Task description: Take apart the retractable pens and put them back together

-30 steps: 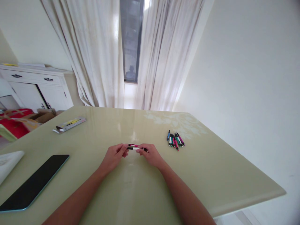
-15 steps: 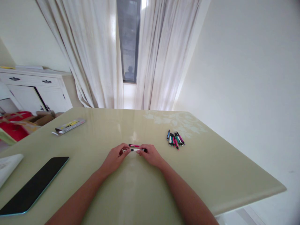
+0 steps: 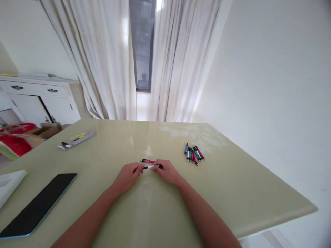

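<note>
Between my two hands is a black and white pen point(image 3: 149, 167), lying roughly level across the front of me. My left hand point(image 3: 128, 174) pinches its dark left end between thumb and fingers. Closed around its right end is my right hand point(image 3: 165, 170), with a bit of the black tip showing past the fingers. Just beyond the hands a pink and black pen point(image 3: 147, 161) lies on the table, its right end close to my right fingers. Some of the held pen is hidden by my fingers.
Right of my hands lies a pile of several coloured pens point(image 3: 193, 154). An opened narrow box point(image 3: 77, 139) rests at the far left of the pale green table point(image 3: 227, 193). Nearer on the left are a dark tablet point(image 3: 38, 205) and a white object point(image 3: 10, 184).
My left hand has dropped slightly and its fingers have closed in on the pen's left end. The held pen now tilts a little, and more of the pink pen shows.
</note>
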Demonstrator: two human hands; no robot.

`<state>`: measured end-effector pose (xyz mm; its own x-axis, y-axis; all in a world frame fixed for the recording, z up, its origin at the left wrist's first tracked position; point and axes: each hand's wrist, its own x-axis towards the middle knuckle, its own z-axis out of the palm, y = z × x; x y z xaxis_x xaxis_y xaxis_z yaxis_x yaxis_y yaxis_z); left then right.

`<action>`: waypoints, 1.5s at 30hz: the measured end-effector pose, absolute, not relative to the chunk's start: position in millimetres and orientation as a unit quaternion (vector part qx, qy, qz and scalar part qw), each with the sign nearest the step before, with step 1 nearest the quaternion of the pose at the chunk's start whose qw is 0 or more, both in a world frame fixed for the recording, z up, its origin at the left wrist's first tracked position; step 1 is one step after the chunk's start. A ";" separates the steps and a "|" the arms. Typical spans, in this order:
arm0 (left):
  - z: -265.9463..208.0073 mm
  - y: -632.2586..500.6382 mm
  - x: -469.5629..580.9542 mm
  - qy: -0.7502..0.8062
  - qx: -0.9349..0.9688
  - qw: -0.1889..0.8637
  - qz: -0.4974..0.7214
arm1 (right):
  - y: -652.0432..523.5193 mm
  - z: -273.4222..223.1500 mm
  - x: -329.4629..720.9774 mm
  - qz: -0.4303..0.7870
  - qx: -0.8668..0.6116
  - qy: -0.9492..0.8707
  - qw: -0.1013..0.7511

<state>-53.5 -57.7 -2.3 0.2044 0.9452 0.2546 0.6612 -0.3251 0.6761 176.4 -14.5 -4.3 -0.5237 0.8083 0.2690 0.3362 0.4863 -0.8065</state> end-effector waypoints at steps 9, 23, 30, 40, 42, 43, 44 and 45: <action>-3.7 -58.0 -53.4 0.482 0.781 0.189 0.350 | -13.9 -5.2 176.3 0.352 -0.359 -0.798 0.333; -5.7 -57.0 -54.3 0.505 0.779 0.186 0.321 | -14.1 -6.3 176.8 0.353 -0.355 -0.802 0.326; -6.8 -56.4 -55.3 0.501 0.784 0.184 0.317 | -16.1 -2.5 176.6 0.352 -0.354 -0.802 0.329; -7.6 -56.4 -55.8 0.482 0.790 0.181 0.331 | -15.5 -1.9 176.6 0.355 -0.356 -0.797 0.335; -8.0 -56.5 -55.7 0.470 0.794 0.182 0.339 | -15.0 -2.9 176.7 0.358 -0.354 -0.797 0.333; -8.3 -56.5 -55.7 0.470 0.794 0.180 0.341 | -14.8 -3.2 176.7 0.361 -0.353 -0.796 0.332; -8.7 -56.4 -55.7 0.472 0.792 0.178 0.343 | -14.7 -3.4 176.7 0.363 -0.353 -0.796 0.333; -9.2 -56.0 -55.7 0.475 0.790 0.177 0.345 | -14.6 -3.5 176.7 0.363 -0.354 -0.795 0.334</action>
